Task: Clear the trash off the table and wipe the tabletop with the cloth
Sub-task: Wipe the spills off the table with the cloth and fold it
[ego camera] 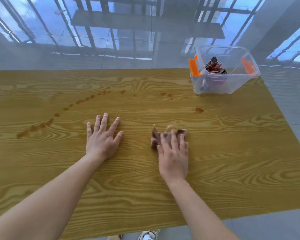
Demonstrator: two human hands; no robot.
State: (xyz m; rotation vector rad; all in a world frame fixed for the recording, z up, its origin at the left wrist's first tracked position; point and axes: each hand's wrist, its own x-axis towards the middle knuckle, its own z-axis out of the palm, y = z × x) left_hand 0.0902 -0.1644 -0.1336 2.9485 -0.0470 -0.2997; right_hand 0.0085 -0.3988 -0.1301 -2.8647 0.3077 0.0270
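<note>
A brown cloth (156, 135) lies bunched on the wooden tabletop (145, 179), right of centre. My right hand (174, 153) presses flat on it with straight fingers, covering most of it. My left hand (102, 137) rests flat on the bare wood to the left, fingers spread. A trail of brown stains (42, 125) curves from the left side up toward the middle, with more spots (166, 95) further right and one spot (199, 110) near the bin. Crumpled wrappers (214, 66) sit inside a clear plastic bin (215, 87) with orange latches at the far right corner.
The table's far edge runs just behind the bin, and its right edge slants down the right side. A glossy tiled floor (128, 40) surrounds the table. A shoe (148, 236) shows below the near edge.
</note>
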